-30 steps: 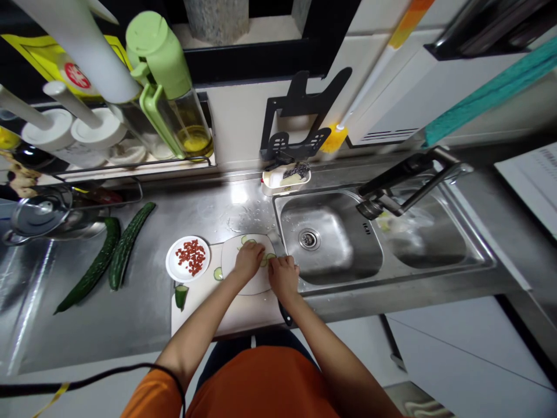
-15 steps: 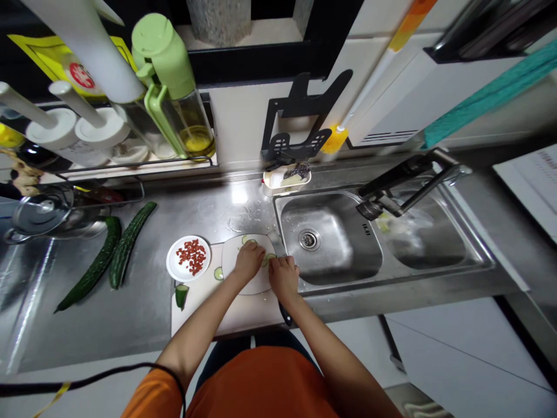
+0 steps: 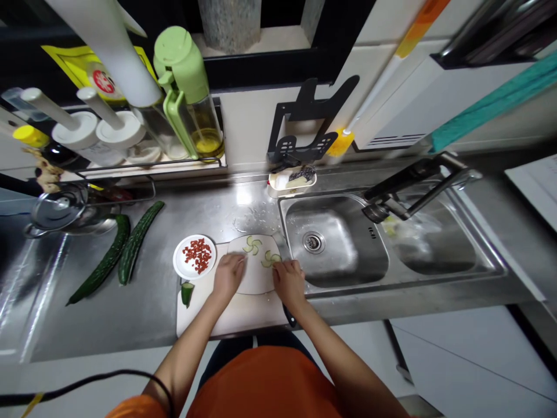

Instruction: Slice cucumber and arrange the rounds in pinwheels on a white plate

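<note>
A white plate [image 3: 255, 283] lies on the pale cutting board [image 3: 204, 316], with thin cucumber slices [image 3: 251, 245] fanned into two small pinwheels on it. My right hand [image 3: 289, 283] is at the plate's right edge, its curled fingertips pinching at a slice of the right pinwheel [image 3: 268, 258]. Over the plate's left edge is my left hand [image 3: 228, 276], fingers drawn together and slightly blurred; what they hold is hidden. A cucumber stub [image 3: 187, 294] stands on the board's left side. Beside it, a small white dish [image 3: 179, 267] holds chopped red bits [image 3: 197, 255].
Two whole cucumbers [image 3: 102, 264] lie on the steel counter to the left. A black knife handle [image 3: 289, 316] sticks out by my right wrist. The double sink [image 3: 335, 241] with a black faucet [image 3: 404, 180] is on the right. Jars and an oil bottle [image 3: 191, 98] line the back rack.
My left hand has moved left and back from the plate's middle to its left edge, uncovering the left pinwheel. My right hand stays by the right one. The view has shifted slightly.
</note>
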